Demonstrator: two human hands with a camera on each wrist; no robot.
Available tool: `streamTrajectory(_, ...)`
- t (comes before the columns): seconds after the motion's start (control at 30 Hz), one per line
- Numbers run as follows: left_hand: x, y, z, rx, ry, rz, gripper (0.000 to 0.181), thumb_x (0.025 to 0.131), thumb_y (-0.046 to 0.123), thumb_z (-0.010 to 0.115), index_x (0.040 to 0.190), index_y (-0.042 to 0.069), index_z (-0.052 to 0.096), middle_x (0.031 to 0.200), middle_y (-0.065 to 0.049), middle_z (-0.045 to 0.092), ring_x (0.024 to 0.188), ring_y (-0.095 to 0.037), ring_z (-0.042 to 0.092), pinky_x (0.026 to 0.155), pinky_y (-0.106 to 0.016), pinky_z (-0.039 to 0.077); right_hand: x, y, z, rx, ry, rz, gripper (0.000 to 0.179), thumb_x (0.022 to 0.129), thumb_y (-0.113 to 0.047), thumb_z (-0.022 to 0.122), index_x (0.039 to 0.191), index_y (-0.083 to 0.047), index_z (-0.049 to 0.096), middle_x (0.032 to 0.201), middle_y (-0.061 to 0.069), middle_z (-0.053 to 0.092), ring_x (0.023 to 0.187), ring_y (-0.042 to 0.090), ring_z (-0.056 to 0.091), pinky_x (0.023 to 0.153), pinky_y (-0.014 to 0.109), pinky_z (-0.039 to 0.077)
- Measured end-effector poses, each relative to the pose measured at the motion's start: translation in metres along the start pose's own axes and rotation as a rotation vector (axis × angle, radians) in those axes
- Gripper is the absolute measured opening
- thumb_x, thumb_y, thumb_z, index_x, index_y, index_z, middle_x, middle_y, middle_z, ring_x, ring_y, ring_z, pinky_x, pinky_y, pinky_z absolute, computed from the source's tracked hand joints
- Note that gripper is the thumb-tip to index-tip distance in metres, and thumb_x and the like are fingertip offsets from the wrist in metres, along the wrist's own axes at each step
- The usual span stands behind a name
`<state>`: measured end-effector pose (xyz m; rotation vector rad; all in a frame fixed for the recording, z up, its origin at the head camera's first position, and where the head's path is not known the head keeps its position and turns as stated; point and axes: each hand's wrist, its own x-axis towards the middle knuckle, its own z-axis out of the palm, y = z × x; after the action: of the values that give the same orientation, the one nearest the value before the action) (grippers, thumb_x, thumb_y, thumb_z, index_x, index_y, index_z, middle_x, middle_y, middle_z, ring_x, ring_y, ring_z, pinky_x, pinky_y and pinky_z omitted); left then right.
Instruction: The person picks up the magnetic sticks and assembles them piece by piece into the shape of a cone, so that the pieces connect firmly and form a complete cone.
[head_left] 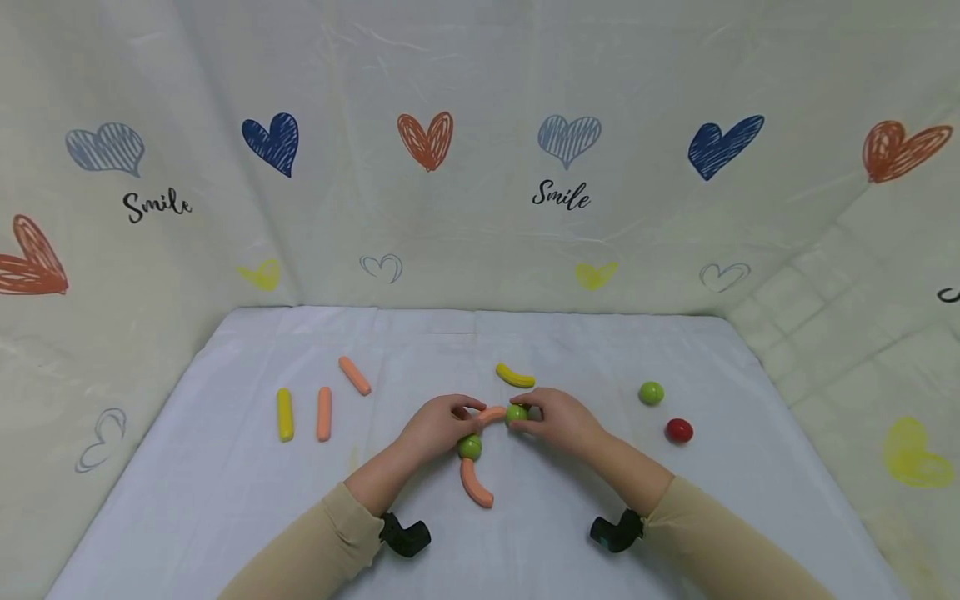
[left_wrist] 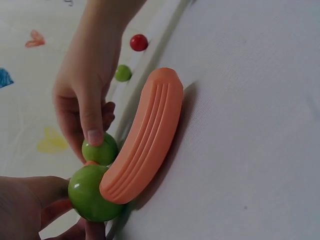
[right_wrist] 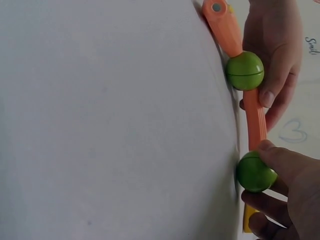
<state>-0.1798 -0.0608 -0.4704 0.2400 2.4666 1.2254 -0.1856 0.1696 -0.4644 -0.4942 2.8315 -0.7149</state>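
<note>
Near the middle of the table, toy pieces join in a chain: a curved orange rod [head_left: 477, 485], a green ball [head_left: 470, 447], another orange rod [head_left: 492, 415] and a second green ball [head_left: 516, 414]. My left hand [head_left: 441, 427] pinches the middle orange rod close to the first ball. With thumb and fingers, my right hand [head_left: 561, 421] grips the second ball at the rod's far end. The left wrist view shows the grooved free curved rod [left_wrist: 147, 140] large in front. Under the right fingers, part of a yellow rod [right_wrist: 248, 220] shows in the right wrist view.
Behind the hands lies a curved yellow rod [head_left: 515, 376]. To the left are a straight yellow rod [head_left: 285, 415] and two orange rods [head_left: 324, 414]. A loose green ball [head_left: 651, 393] and a red ball [head_left: 679, 431] sit to the right. A heart-printed curtain [head_left: 480, 225] borders the white table.
</note>
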Motion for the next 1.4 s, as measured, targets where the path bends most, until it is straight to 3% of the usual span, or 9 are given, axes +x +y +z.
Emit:
streamTrajectory(0.23,-0.003,0.003,0.0,0.012,0.001,0.004,0.026,0.092,0.029,0.072,0.117,0.022,0.072,0.095,0.001,0.065,0.08,-0.016,0.058,0.068,-0.031,0.048,-0.001,-0.001,0.001,-0.009,0.008,0.022,0.042,0.084,-0.037,0.079,0.12,-0.016,0.072,0.104,-0.006,0.068,0.087,0.012,0.057,0.08,0.037,0.049)
streamTrajectory(0.53,-0.002,0.005,0.0,0.041,-0.016,0.026,0.03,0.093,0.029,0.071,0.122,0.02,0.069,0.094,0.002,0.064,0.079,-0.015,0.057,0.068,-0.032,0.047,-0.004,0.0,-0.002,0.016,-0.002,0.035,0.048,0.084,-0.038,0.079,0.126,-0.017,0.069,0.098,-0.007,0.064,0.075,0.012,0.05,0.068,0.031,0.044)
streamTrajectory(0.97,0.012,0.008,-0.008,0.112,-0.107,0.019,0.031,0.093,0.028,0.07,0.123,0.023,0.07,0.105,0.001,0.067,0.09,-0.014,0.059,0.079,-0.035,0.049,-0.015,0.009,-0.004,0.088,0.023,0.088,0.041,0.087,-0.031,0.078,0.125,-0.018,0.069,0.103,-0.005,0.069,0.076,0.012,0.053,0.068,0.03,0.046)
streamTrajectory(1.17,0.018,0.015,-0.01,0.11,-0.172,0.009,0.034,0.09,0.021,0.069,0.123,0.022,0.07,0.104,0.0,0.066,0.084,-0.016,0.06,0.076,-0.034,0.049,-0.019,0.005,-0.002,0.117,0.046,0.124,0.038,0.087,-0.03,0.077,0.123,-0.02,0.069,0.1,-0.005,0.07,0.078,0.013,0.055,0.07,0.031,0.047)
streamTrajectory(1.4,0.025,0.016,-0.012,0.107,-0.205,0.005,0.028,0.093,0.023,0.068,0.121,0.024,0.072,0.099,0.001,0.065,0.08,-0.016,0.06,0.071,-0.031,0.048,-0.019,0.0,-0.001,0.128,0.07,0.147,0.03,0.088,-0.027,0.077,0.117,-0.023,0.071,0.093,-0.007,0.07,0.076,0.012,0.055,0.069,0.032,0.048)
